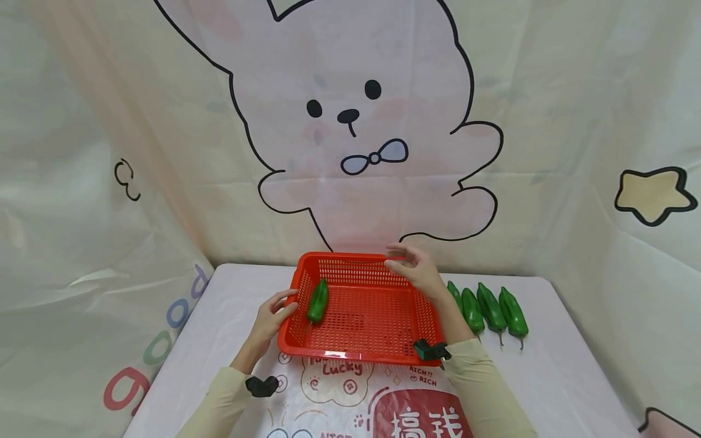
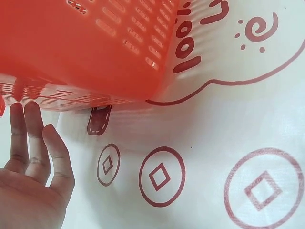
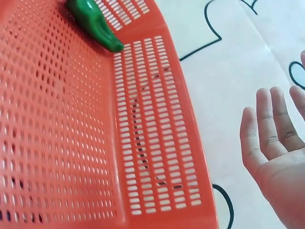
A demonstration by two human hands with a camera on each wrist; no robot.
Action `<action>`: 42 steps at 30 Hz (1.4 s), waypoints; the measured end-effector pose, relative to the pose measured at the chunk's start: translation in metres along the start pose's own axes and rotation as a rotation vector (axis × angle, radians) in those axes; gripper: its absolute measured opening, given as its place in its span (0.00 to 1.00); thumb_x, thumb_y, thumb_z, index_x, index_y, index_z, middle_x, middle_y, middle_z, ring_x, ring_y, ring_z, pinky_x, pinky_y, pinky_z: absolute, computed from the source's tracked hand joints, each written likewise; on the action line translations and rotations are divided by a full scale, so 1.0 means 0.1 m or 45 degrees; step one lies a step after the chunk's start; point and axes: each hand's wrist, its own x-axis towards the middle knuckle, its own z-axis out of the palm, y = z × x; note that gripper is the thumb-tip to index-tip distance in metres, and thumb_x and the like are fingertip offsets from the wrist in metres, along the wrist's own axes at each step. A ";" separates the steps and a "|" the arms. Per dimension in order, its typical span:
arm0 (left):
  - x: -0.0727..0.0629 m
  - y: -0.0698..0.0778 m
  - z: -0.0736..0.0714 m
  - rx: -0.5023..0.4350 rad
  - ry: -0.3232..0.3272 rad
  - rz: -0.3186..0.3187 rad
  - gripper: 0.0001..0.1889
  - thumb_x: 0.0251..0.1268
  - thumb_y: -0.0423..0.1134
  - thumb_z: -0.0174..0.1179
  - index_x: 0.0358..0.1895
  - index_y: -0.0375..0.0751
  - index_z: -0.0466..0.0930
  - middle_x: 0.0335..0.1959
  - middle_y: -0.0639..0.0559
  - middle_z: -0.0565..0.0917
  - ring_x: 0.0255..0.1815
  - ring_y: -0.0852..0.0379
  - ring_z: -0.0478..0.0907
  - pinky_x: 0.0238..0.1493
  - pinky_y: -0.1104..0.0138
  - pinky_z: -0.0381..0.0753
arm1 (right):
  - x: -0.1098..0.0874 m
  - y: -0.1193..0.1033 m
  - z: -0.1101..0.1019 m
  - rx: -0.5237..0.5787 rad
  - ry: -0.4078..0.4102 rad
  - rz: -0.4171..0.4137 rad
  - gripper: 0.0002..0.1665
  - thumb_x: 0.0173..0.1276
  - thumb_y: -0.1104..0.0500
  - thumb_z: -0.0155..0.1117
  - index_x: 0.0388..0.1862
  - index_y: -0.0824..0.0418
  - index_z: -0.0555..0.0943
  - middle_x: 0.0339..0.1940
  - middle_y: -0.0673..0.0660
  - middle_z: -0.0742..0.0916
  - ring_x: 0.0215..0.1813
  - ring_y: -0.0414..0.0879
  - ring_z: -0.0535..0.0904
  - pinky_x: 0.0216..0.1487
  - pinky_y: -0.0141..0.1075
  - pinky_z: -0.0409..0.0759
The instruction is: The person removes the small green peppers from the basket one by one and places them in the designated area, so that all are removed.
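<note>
A red plastic basket (image 1: 361, 356) with slotted walls stands on the table, and one green pepper (image 1: 319, 301) lies along its left side. My left hand (image 1: 271, 317) is at the basket's left wall; in the left wrist view its fingertips (image 2: 32, 107) reach that wall from outside, fingers fairly straight. Over the back right corner of the basket hovers my right hand (image 1: 416, 267), fingers loosely extended with nothing between them. The right wrist view shows the same hand (image 3: 281, 143) spread beyond the basket rim (image 3: 202, 157).
Several green peppers (image 1: 491, 307) lie in a row on the table right of the basket, partly behind the right forearm. A printed white cloth (image 1: 564, 365) covers the table. Cartoon-printed curtains (image 1: 361, 201) stand close behind and at both sides.
</note>
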 end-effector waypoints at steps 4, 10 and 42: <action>0.01 -0.02 -0.01 -0.012 -0.011 0.016 0.21 0.75 0.32 0.60 0.67 0.34 0.74 0.56 0.32 0.75 0.52 0.34 0.78 0.48 0.50 0.85 | 0.06 0.07 0.09 -0.021 -0.030 0.002 0.26 0.72 0.65 0.68 0.68 0.63 0.75 0.63 0.70 0.78 0.56 0.56 0.81 0.55 0.43 0.81; 0.00 -0.02 -0.02 -0.028 -0.022 0.024 0.21 0.74 0.34 0.61 0.67 0.34 0.74 0.57 0.33 0.75 0.52 0.34 0.79 0.45 0.54 0.86 | 0.14 0.18 0.24 -0.043 -0.084 -0.050 0.26 0.72 0.69 0.66 0.67 0.67 0.75 0.62 0.74 0.78 0.56 0.58 0.82 0.55 0.42 0.81; 0.18 -0.35 -0.07 -0.005 0.028 0.029 0.23 0.73 0.39 0.64 0.67 0.40 0.76 0.54 0.38 0.77 0.48 0.41 0.81 0.44 0.53 0.86 | 0.40 0.51 0.91 0.014 -0.232 0.185 0.33 0.72 0.65 0.67 0.73 0.71 0.68 0.67 0.76 0.72 0.65 0.66 0.73 0.59 0.56 0.78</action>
